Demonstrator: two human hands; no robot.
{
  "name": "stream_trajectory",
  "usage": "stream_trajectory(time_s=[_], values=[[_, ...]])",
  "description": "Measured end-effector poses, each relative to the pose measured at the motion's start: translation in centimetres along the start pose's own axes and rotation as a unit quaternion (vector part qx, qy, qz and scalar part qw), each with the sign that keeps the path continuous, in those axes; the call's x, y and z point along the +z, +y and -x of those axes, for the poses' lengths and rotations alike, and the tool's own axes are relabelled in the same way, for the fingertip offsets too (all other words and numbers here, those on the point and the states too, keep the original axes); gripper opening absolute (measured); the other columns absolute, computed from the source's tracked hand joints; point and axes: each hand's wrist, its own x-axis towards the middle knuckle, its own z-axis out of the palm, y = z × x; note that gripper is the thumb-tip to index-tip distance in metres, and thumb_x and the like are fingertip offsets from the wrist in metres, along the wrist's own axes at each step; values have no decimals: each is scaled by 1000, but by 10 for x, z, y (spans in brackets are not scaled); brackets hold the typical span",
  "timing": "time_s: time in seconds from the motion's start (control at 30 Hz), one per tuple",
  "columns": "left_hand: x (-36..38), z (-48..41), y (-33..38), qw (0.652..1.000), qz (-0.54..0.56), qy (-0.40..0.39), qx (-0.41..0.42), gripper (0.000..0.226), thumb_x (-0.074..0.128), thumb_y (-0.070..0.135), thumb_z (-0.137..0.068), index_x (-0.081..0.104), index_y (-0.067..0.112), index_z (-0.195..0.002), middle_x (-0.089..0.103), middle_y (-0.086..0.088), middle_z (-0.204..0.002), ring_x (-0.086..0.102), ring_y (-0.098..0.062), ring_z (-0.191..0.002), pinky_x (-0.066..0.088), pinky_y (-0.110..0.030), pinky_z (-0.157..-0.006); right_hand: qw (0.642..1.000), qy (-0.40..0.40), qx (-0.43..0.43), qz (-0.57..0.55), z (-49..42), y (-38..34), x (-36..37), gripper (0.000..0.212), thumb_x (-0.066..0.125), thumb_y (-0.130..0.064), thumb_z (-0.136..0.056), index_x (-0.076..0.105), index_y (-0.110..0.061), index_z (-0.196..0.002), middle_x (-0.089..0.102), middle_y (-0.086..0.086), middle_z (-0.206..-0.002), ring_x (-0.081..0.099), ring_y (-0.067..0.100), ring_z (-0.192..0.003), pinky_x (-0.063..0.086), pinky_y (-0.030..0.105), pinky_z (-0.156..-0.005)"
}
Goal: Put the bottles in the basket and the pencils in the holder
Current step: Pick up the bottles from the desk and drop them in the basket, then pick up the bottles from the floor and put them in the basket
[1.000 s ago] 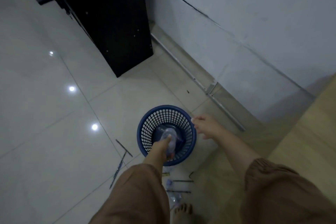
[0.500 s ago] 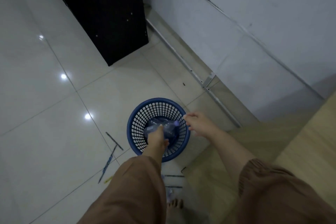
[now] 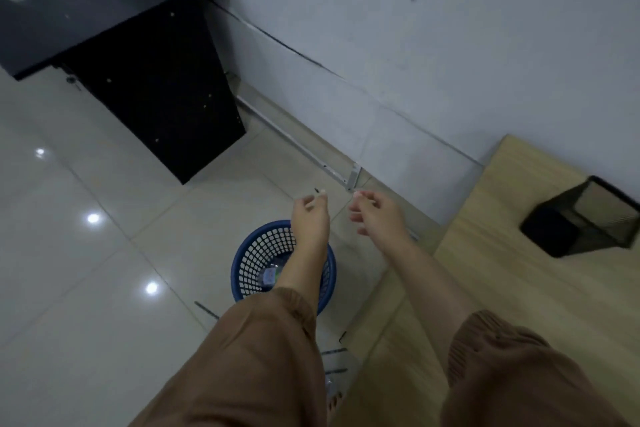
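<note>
The left hand [image 3: 310, 215] hangs in the air above the far rim of the basket, its grip loosely curled with the fingers a little apart; a thin dark sliver shows at the fingertips, too small to tell whether it is held or lies on the floor behind. The right hand [image 3: 375, 213] is just beside it at 3 o'clock, not touching it, its grip likewise relaxed and part open around nothing. Both forearms come out of brown sleeves [image 3: 502, 367].

At 6 o'clock from the left hand, partly covered by the left forearm, a round blue mesh basket [image 3: 247, 260] stands on the pale tiled floor [image 3: 86, 288]. Inside it lies a clear plastic bottle [image 3: 270, 276] with a bluish label.

Pencils lie on the floor near the basket: one dark pencil [image 3: 206, 309] at its 7 o'clock, and two more [image 3: 334, 351] at 5 o'clock, close to a bare foot [image 3: 334, 404].

At 3 o'clock from the hands, well apart, a black mesh pencil holder [image 3: 581, 218] rests tilted on a light wooden table [image 3: 519, 288]. At 10 o'clock a black cabinet [image 3: 152, 97] stands against the grey wall [image 3: 415, 28].
</note>
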Motion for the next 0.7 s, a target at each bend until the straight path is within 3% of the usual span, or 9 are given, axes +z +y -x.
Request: stream_trajectory(time_s=[0.2,0.3,0.5,0.57,0.7], values=[[27,79,48,991,-34,-71,109,25,54,40,-94,53,20,-111,59,0,-109,60,-19,-105,49,-34,-92,995,78,-50,-32,46,-32,-56,19,50,-33,-97,62,-22,-108,69,-3,-93,67,16,-86,56,38,-84],[35,120,53,983,-55,-101,144,34,53,39,-94,56,16,-119,60,0,-112,57,-15,-103,47,-32,-91,991,110,-64,-29,74,-34,-82,20,52,-35,-95,63,-23,-107,70,-2,-96,68,16,-88,56,39,-84],[25,202,32,963,-103,-111,222,38,54,38,-93,54,17,-125,59,4,-105,57,-10,-94,47,-27,-83,982,159,-103,10,154,-13,-127,28,54,-30,-96,63,-16,-117,64,-5,-98,58,10,-88,38,12,-65],[16,233,20,959,-111,-108,238,38,54,37,-93,54,16,-124,58,7,-99,57,-8,-88,47,-24,-79,980,165,-110,22,184,2,-138,29,55,-32,-95,63,-16,-118,64,-4,-101,57,8,-90,39,16,-68],[-6,291,-13,953,-125,-113,253,39,55,37,-93,54,17,-125,61,3,-102,59,-14,-95,49,-33,-87,979,171,-107,10,246,37,-149,31,56,-33,-94,64,-17,-119,67,-1,-108,58,9,-93,39,21,-79]])
